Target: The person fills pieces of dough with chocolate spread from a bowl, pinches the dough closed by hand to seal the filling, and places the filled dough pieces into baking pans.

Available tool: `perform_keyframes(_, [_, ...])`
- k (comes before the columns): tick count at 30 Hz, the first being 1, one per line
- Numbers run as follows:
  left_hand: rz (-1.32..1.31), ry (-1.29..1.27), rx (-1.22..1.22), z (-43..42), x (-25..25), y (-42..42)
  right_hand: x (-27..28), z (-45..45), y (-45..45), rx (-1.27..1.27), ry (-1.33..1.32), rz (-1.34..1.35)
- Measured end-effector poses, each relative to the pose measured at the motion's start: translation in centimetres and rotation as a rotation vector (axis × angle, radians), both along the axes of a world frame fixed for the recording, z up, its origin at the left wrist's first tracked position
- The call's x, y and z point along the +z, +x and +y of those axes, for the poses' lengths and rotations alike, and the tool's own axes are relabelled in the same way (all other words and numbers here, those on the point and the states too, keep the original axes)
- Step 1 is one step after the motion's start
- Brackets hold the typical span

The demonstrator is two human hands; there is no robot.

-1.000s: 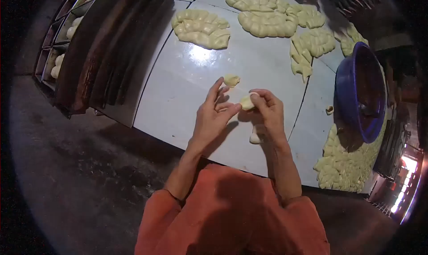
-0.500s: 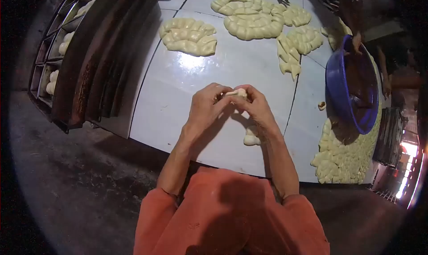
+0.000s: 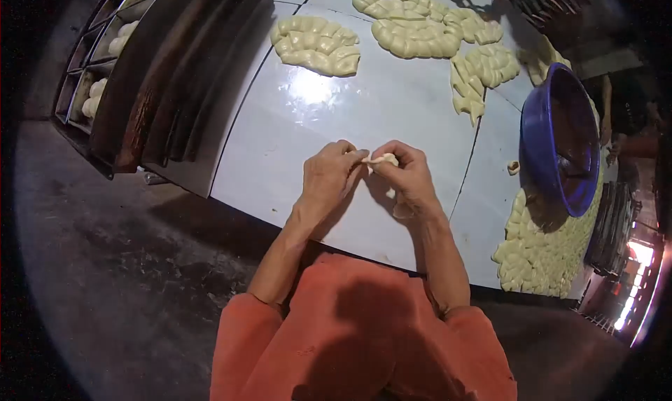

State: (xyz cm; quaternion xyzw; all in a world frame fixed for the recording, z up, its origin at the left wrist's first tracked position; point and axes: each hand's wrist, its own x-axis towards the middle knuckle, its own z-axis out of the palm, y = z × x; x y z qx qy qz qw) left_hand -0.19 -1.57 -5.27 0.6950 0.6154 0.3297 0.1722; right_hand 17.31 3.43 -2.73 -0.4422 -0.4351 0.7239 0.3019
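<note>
A small piece of pale dough point(image 3: 386, 160) is held between my two hands above the white tabletop point(image 3: 280, 156). My left hand point(image 3: 330, 170) pinches a thin, stretched end of it between thumb and fingertips. Closed around the thicker part is my right hand point(image 3: 407, 171), thumb and index finger pressed together. Another bit of dough point(image 3: 402, 210) lies on the table under my right hand, mostly hidden by it.
Portioned dough slabs point(image 3: 316, 45) lie across the table's far side, and more dough pieces point(image 3: 539, 250) at the right. A purple basin point(image 3: 537, 121) with brown contents stands at the right. Dark trays point(image 3: 150, 86) and a rack of dough balls point(image 3: 94, 98) are at the left.
My hands have drawn slightly apart, stretching a thin end of the dough between them. The view has shifted a little, and my right hand now covers most of the dough on the table.
</note>
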Motion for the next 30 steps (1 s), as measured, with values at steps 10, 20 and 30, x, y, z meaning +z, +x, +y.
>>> perform_keyframes(10, [0.098, 0.010, 0.075, -0.5, 0.5, 1.4, 2.6, -0.9, 2.6, -0.233, 0.007, 0.185])
perform_keyframes(20, [-1.213, -0.576, 0.019, 1.7, 2.6, 8.1, 2.1, -2.4, 5.8, -0.269, 0.176, -0.060])
perform_keyframes(30, [-1.071, -0.324, -0.086, 3.1, 2.3, 16.3, 0.1, -2.5, 13.3, -0.507, 0.191, -0.109])
